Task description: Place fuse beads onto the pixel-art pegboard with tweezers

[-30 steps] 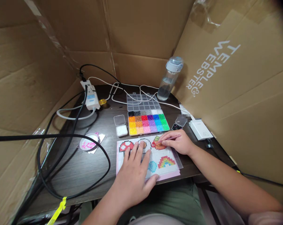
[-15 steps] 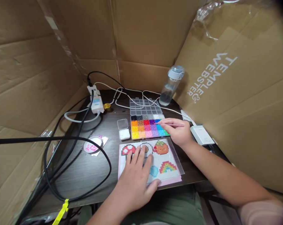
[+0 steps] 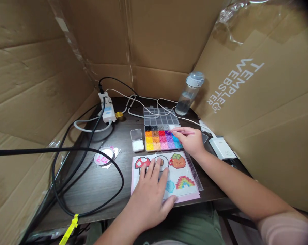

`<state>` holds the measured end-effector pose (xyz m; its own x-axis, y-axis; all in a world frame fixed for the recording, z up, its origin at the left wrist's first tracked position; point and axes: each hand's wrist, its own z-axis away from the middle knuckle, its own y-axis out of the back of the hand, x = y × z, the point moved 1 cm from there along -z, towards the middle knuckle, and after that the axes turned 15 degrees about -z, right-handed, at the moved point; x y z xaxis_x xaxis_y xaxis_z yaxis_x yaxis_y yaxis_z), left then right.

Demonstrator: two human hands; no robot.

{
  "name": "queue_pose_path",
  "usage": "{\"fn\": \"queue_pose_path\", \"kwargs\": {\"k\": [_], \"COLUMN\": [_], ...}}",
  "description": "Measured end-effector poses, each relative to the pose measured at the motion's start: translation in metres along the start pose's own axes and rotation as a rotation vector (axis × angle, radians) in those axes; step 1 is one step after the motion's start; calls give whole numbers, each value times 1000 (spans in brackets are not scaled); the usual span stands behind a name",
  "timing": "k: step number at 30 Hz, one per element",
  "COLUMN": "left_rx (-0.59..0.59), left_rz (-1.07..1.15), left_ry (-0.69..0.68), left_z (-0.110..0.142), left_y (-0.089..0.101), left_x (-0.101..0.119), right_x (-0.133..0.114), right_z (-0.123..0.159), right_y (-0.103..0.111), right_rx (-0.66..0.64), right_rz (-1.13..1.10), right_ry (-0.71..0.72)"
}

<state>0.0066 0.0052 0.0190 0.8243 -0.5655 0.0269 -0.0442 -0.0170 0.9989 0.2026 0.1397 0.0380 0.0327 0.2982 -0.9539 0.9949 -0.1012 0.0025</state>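
Fingers spread, my left hand [image 3: 152, 194] lies flat on a pattern sheet [image 3: 172, 172] printed with pixel pictures, among them a red mushroom, an orange fruit and a rainbow. It covers part of the lower pictures. Thin pink tweezers [image 3: 186, 132] are pinched in my right hand [image 3: 192, 142], their tips over the bead box [image 3: 157, 150] near its grey and purple compartments. Whether a bead sits in the tips is too small to tell. Small beads sorted by colour fill the box. A clear mesh board [image 3: 195, 172] shows at the sheet's right edge.
The box's clear lid [image 3: 161, 117] lies folded back under white cables. Left of it stands a small white case [image 3: 138, 146]. A round dish [image 3: 103, 160] holds pink pieces. A water bottle [image 3: 188, 97], power strip [image 3: 108, 109], charger [image 3: 221, 148] and looping black cable [image 3: 122, 170] surround these.
My right hand has shifted slightly left and up over the bead box, carrying the tweezers. My left hand stays on the sheet. The whole view has moved a little.
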Motion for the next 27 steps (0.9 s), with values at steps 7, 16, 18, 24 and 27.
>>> {"fn": "queue_pose_path", "kwargs": {"k": [7,16,18,24,27], "left_rx": [3,29,34,19,14], "left_rz": [-14,-27,-29,-34,-32], "left_ry": [-8,-5,-8,-10,-8], "left_z": [-1,-2,-2,-2,-2], "left_y": [-2,-3,-3,-3,-2], "left_x": [0,1,1,1,1], "right_x": [-2,13,13,10,7], "right_z": [36,48,47,50,54], "right_y": [39,47,46,45,42], "right_rx": [-368,-457,-454,-421,-362], "right_rz": [-29,-102,-99,-65,-16], "right_ry": [-133,-111,-113,-111,-118]}}
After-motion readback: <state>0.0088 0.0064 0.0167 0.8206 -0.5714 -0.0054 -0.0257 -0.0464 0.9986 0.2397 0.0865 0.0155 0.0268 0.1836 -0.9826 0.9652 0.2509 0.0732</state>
